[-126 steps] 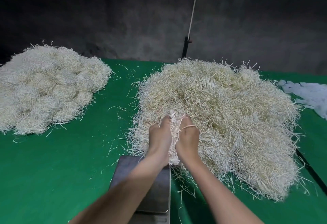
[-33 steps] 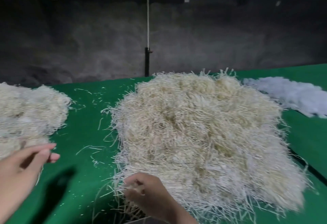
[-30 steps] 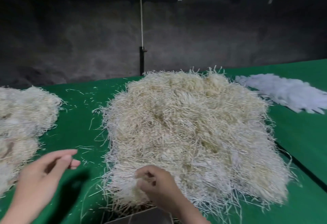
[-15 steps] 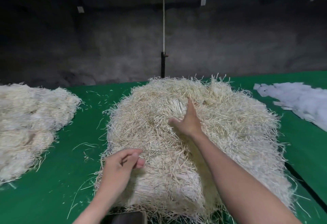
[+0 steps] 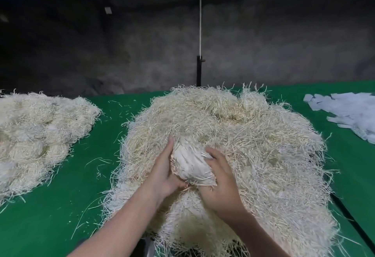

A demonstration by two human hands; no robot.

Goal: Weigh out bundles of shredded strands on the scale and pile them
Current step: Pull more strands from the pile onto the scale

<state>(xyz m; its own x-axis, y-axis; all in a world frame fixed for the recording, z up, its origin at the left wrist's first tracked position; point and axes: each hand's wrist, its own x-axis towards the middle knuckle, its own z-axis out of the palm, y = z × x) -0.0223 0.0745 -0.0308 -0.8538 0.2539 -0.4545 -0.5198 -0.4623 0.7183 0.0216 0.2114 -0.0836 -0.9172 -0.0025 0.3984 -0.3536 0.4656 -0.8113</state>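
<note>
- Far to the left of both hands, a pile of bundles (image 5: pixel 36 135) of pale, cream strands lies on the green table (image 5: pixel 60 206), well apart from the hands and cut off by the frame's left edge.
- Between that pile and the left hand, loose strands (image 5: pixel 99 161) lie scattered singly on the green surface.
- Close under the left forearm, at the bottom edge, a dark grey edge (image 5: pixel 147 246) peeks out from beneath the strands. Too little shows to tell more.
- The left hand (image 5: pixel 164 173) cups the bundle from its left side. The thumb points up along the bundle's flank and the fingers curl in beneath it.
- The bundle (image 5: pixel 190 165), a tight, whitish clump of shredded strands lying roughly parallel, sits between the two hands, held against the top of the heap.
- The right hand (image 5: pixel 221 183) grips the bundle from its right side, back of the hand up, with fingers curled over the clump's upper right edge.
- Under and around both hands spreads the large heap (image 5: pixel 263 155) of loose shredded strands. It reaches well beyond the hands, mostly to the right and away from the person.
- Beyond the hands, behind the heap, a black post (image 5: pixel 198 72) stands at the table's far edge. A white cord (image 5: pixel 200 13) runs straight up from it against a dark wall (image 5: pixel 284 43).
- Far to the right of the right hand, white paper pieces (image 5: pixel 349 114) lie in a loose pile on the green table, apart from the heap.
</note>
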